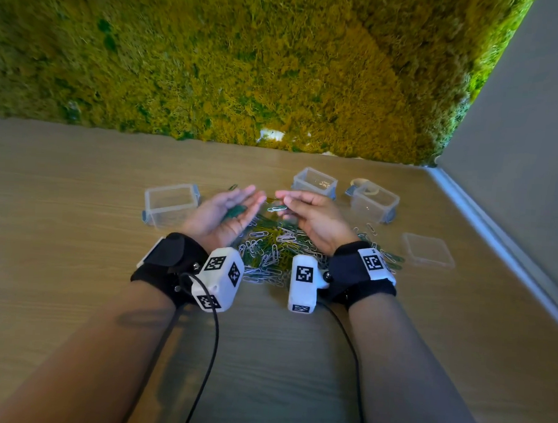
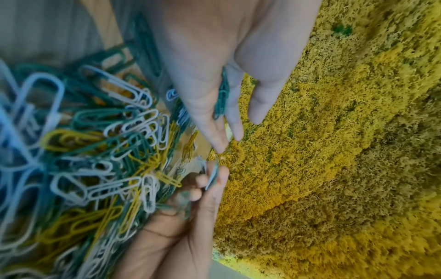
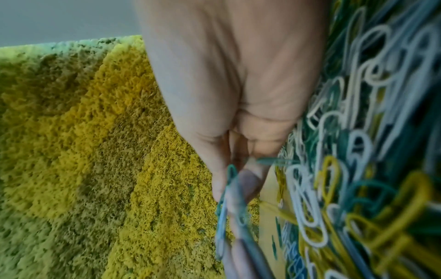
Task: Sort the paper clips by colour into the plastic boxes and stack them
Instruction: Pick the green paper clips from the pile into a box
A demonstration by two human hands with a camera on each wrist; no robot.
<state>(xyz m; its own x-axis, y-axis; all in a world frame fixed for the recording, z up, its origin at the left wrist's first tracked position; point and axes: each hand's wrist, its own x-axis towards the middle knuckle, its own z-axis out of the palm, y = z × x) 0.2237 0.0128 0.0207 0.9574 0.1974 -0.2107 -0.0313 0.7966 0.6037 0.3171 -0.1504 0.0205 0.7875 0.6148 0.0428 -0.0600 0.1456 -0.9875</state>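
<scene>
A mixed pile of green, white and yellow paper clips (image 1: 268, 253) lies on the wooden table between my wrists. My left hand (image 1: 239, 205) is turned palm up over the pile's left side, fingers fairly straight, with a few green clips (image 1: 236, 212) lying in it; those green clips (image 2: 222, 98) also show in the left wrist view. Just to its right, my right hand (image 1: 291, 205) pinches a couple of clips (image 1: 276, 208), green and pale, between thumb and fingertips (image 3: 238, 181). Three open clear plastic boxes stand around: one empty at left (image 1: 172, 204), one behind holding a few yellow clips (image 1: 315, 182), one at right (image 1: 374, 201).
A clear lid (image 1: 429, 250) lies flat at the right of the pile. A roll of tape (image 1: 364, 184) sits behind the right box. A moss wall (image 1: 247, 62) bounds the table at the back, and a grey wall (image 1: 517, 193) runs along its right edge.
</scene>
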